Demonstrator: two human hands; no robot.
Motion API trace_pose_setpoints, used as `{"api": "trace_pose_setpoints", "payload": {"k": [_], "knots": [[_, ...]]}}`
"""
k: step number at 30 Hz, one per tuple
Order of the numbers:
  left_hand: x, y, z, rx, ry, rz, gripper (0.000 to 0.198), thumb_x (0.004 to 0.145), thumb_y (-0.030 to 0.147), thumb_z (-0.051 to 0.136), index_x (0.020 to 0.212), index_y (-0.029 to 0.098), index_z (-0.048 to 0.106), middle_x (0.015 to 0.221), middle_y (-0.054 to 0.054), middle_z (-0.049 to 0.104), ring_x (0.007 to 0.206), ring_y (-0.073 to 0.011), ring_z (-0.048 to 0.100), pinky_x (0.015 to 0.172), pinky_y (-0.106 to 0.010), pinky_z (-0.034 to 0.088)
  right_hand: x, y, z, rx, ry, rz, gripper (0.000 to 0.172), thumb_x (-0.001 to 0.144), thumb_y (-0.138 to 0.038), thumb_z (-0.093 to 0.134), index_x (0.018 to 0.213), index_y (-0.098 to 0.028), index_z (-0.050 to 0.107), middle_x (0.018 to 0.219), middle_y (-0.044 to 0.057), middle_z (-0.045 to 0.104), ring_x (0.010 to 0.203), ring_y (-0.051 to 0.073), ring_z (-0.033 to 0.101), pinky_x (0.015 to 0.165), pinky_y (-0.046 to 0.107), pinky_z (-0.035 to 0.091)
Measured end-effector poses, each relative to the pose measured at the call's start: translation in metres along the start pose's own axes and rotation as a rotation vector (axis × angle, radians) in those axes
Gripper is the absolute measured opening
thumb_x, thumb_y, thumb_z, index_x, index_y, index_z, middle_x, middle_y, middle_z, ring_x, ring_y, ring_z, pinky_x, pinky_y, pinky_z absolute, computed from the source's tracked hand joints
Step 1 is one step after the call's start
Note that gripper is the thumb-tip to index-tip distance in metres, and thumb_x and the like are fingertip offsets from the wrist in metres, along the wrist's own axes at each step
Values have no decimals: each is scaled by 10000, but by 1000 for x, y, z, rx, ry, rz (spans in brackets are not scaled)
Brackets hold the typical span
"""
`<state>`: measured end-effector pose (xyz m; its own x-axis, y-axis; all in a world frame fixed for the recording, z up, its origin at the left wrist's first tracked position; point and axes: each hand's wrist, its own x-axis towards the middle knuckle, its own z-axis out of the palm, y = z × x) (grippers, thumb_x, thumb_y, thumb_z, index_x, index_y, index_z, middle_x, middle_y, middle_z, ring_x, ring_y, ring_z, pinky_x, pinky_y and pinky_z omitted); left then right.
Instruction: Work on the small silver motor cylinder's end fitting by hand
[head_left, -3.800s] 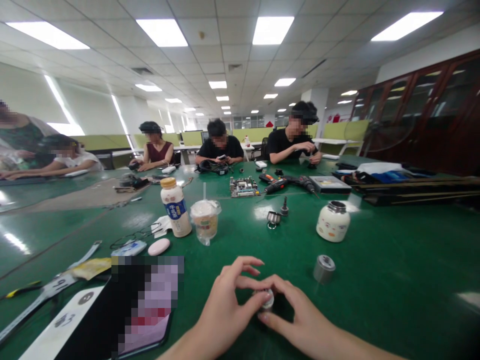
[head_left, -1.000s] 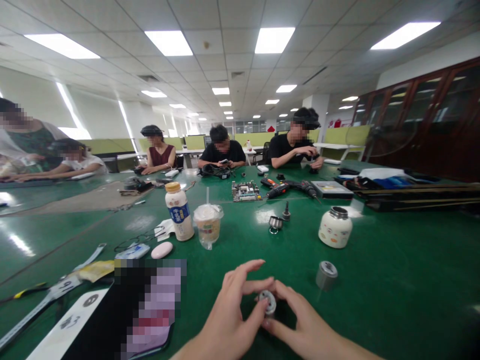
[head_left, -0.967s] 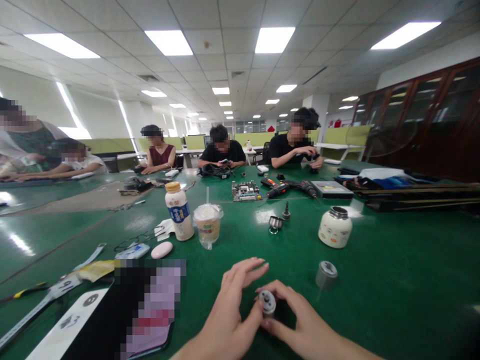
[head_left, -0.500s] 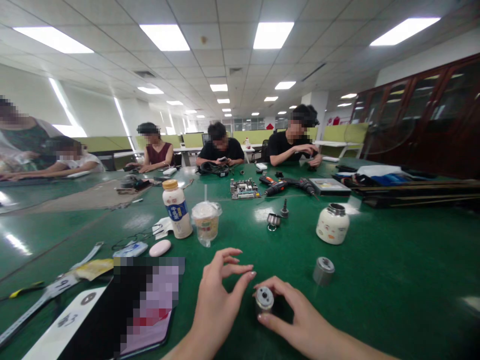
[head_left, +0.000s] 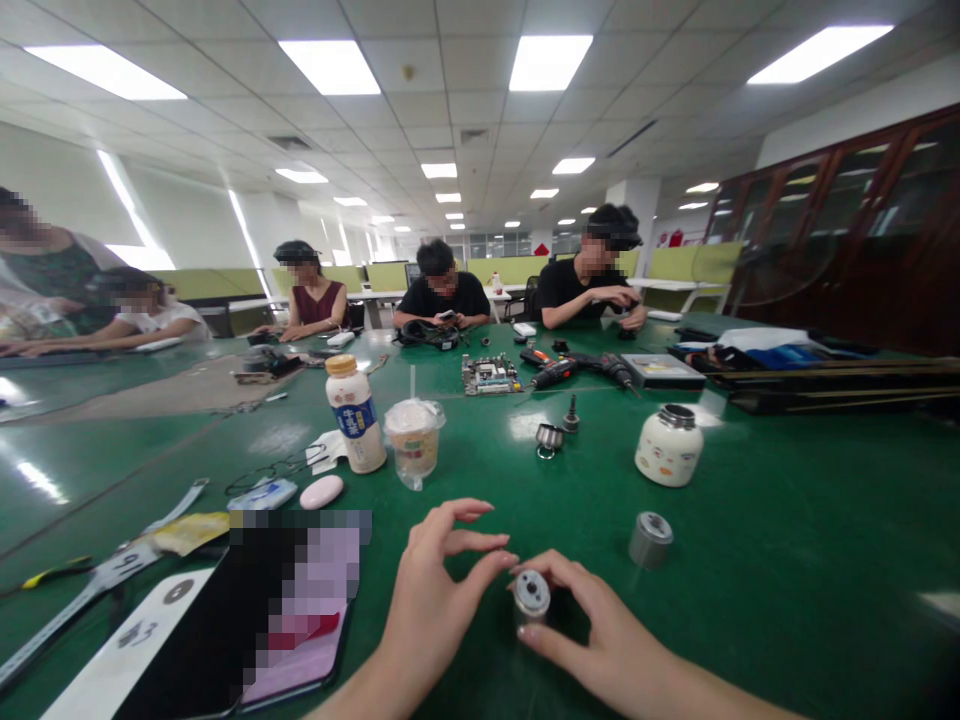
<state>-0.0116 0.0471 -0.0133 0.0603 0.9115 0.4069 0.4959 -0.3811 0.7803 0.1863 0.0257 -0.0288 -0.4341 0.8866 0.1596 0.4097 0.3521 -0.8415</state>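
Note:
Between the thumb and fingers of my right hand (head_left: 592, 620) is a short grey metal cylinder (head_left: 532, 592); its pale end face points up and has a dark centre hole. My left hand (head_left: 446, 575) hovers just left of it, holding nothing. Its fingers stretch toward the cylinder, the thumb tip close to the right fingertips. A second, similar metal cylinder (head_left: 651, 540) stands on the green table to the right. Farther off, a small metal cup-like part (head_left: 549, 438) with a ring lies beside a dark stemmed part (head_left: 571, 415).
A cream jar (head_left: 670, 447), a bottle (head_left: 355, 420) and a lidded cup (head_left: 415, 440) stand beyond my hands. At left lie a tablet (head_left: 300, 640) and a pale oval case (head_left: 322, 491). Farther back are a circuit board (head_left: 491, 375) and power drills (head_left: 555, 372). Several people sit around the table.
The view has tilted slightly. My left thumb tip has come a little nearer the right fingertips; my right hand keeps its hold on the metal cylinder.

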Motion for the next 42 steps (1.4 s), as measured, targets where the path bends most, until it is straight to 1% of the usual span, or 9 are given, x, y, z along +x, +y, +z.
{"api": "trace_pose_setpoints", "payload": {"k": [5, 9, 13, 16, 21, 26, 33, 37, 42], "knots": [[-8, 20, 8, -45, -121, 18, 455, 704, 171, 824, 1086, 286, 605, 879, 20, 780, 1085, -282, 624, 955, -440, 396, -1, 1, 1, 8, 0, -25, 213, 859, -276, 658, 1057, -232, 591, 1023, 12, 656, 965, 212, 592, 870, 332, 444], [-9, 21, 8, -104, -193, 22, 483, 766, 162, 762, 1182, 300, 560, 878, 26, 777, 1094, -263, 618, 957, -421, 420, 0, 2, 1, 13, 7, -15, 232, 854, -297, 667, 1061, -223, 592, 1042, 30, 661, 978, 224, 597, 879, 341, 452], [-12, 20, 2, -120, -263, 104, 528, 837, 136, 645, 1306, 310, 475, 1196, -17, 702, 1242, -240, 534, 1060, -437, 353, 1, 3, 2, 13, 23, -11, 244, 847, -311, 673, 1064, -218, 609, 1057, 44, 666, 988, 236, 604, 884, 351, 459], [-14, 21, 1, -67, -235, 129, 558, 813, 138, 661, 1309, 305, 466, 1290, -32, 642, 1246, -254, 520, 1065, -462, 341, 1, 4, 2, 19, 19, -18, 278, 847, -292, 673, 1110, -237, 604, 1086, 33, 664, 1011, 230, 602, 904, 348, 451], [-11, 18, 8, -22, -165, 106, 494, 780, 181, 727, 1224, 281, 535, 999, -14, 758, 1073, -261, 606, 966, -444, 413, 0, 4, 3, 16, 23, 1, 272, 842, -272, 676, 1101, -242, 602, 1072, 18, 662, 1009, 222, 597, 891, 334, 448], [-4, -3, 6, 20, 99, 14, 266, 806, 255, 716, 1048, 254, 606, 946, -24, 781, 1001, -270, 661, 933, -456, 428, 1, -2, 0, 18, 1, 27, 279, 826, -270, 685, 1093, -228, 613, 1046, 23, 676, 994, 229, 598, 909, 348, 437], [-5, -33, 1, 222, -57, -53, 401, 763, 187, 730, 1133, 269, 598, 935, -27, 793, 1131, -312, 622, 966, -552, 381, 0, -7, -3, 9, 0, 18, 285, 815, -246, 686, 1093, -236, 621, 1063, 20, 682, 1008, 227, 603, 946, 352, 423], [-4, -27, 2, 132, -12, -33, 293, 789, 202, 718, 1049, 251, 590, 857, -19, 793, 1040, -291, 672, 946, -511, 429, -1, -7, -2, -1, 9, 30, 303, 805, -245, 689, 1099, -235, 619, 1061, 27, 683, 999, 233, 605, 918, 352, 444], [-5, 1, 9, -77, 50, 60, 256, 812, 218, 709, 1033, 249, 585, 988, -30, 768, 987, -240, 700, 936, -406, 476, 0, -2, 2, -20, 27, 29, 268, 804, -247, 687, 1062, -219, 622, 1022, 33, 679, 975, 236, 605, 892, 356, 456]]}}
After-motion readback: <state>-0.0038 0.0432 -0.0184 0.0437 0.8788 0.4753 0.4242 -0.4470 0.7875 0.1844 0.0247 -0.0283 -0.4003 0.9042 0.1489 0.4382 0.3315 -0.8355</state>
